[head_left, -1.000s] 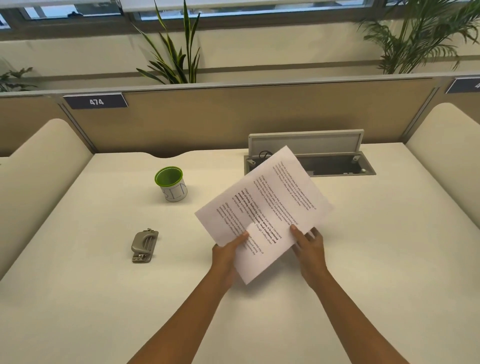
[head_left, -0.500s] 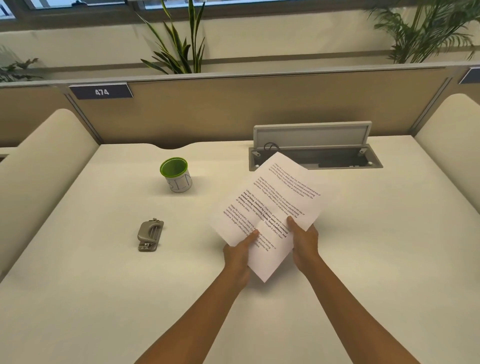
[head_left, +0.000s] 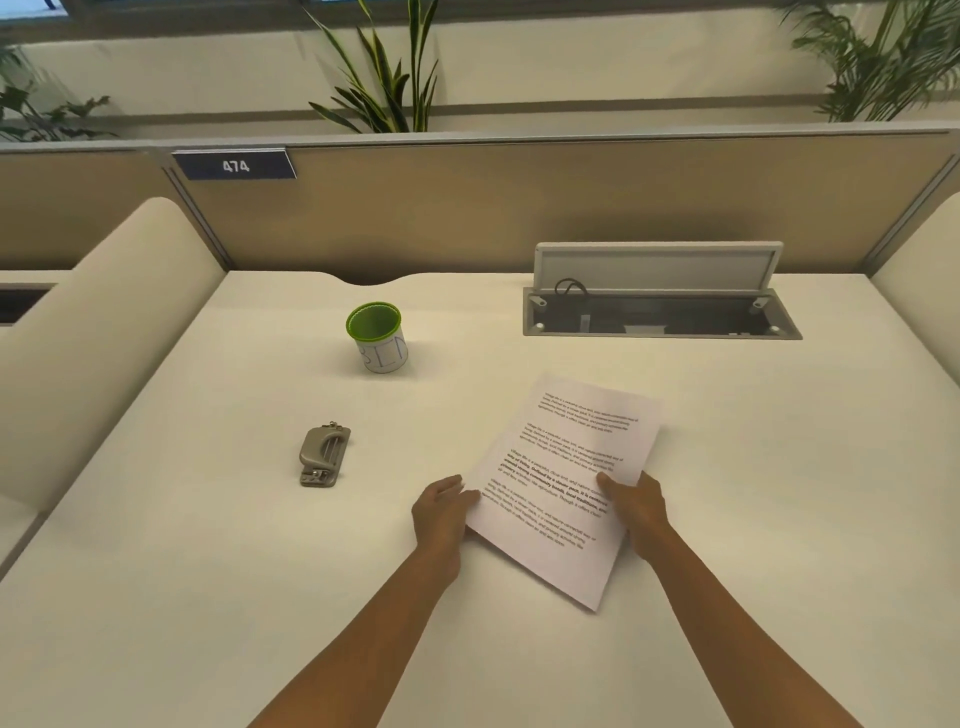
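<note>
A printed paper sheet lies low on the white desk, turned at an angle, just right of centre. My left hand sits at the sheet's left edge, its loosely bent fingers touching that edge and its thumb off the paper. At the right edge, my right hand pinches the sheet with its thumb on top of the text; its fingers are hidden beneath. A grey hole punch lies on the desk left of my left hand.
A white cup with a green rim stands behind the punch. An open cable hatch with its lid raised is set into the desk at the back right. Tan partitions and padded side panels surround the desk.
The sheet has come down from a raised, tilted hold to the desk surface. My left thumb has come off the paper. The camera has tilted down and closer.
</note>
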